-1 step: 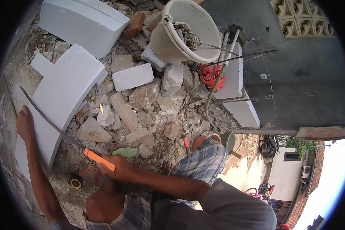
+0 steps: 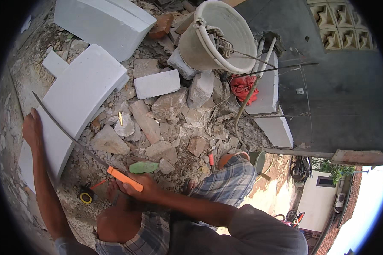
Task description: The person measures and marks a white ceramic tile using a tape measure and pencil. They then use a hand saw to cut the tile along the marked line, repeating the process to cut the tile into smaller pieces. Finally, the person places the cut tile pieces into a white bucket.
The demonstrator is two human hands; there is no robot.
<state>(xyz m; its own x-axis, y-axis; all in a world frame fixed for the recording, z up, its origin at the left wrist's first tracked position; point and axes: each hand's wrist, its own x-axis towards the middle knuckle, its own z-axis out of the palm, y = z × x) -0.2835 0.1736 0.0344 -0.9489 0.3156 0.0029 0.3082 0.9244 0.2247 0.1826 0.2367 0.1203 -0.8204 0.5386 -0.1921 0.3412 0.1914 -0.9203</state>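
My right hand (image 2: 142, 189) is wrapped round the orange handle of a hand saw (image 2: 104, 162). Its long dark blade slants up and left across a curved white block (image 2: 78, 89), the tip reaching the block's far left side. My left hand (image 2: 32, 129) grips the left edge of that same block, just below the blade's tip. A smaller white piece (image 2: 55, 63) juts from beside the block's upper left. Near my bare foot lies a black-and-yellow tape measure (image 2: 86, 196) with an orange pencil-like stick (image 2: 98, 184) beside it.
Broken stones and rubble (image 2: 170, 104) cover the ground to the right. A pale bucket (image 2: 193, 49) stands tilted on a stone at the back. Another large white block (image 2: 104, 27) lies at the far left. Bent rods (image 2: 281, 68) stick out near the grey wall (image 2: 327, 85).
The view has shifted slightly, so most things sit a little further right. My right hand has drawn the saw handle slightly back to the right. The left hand stays on the block.
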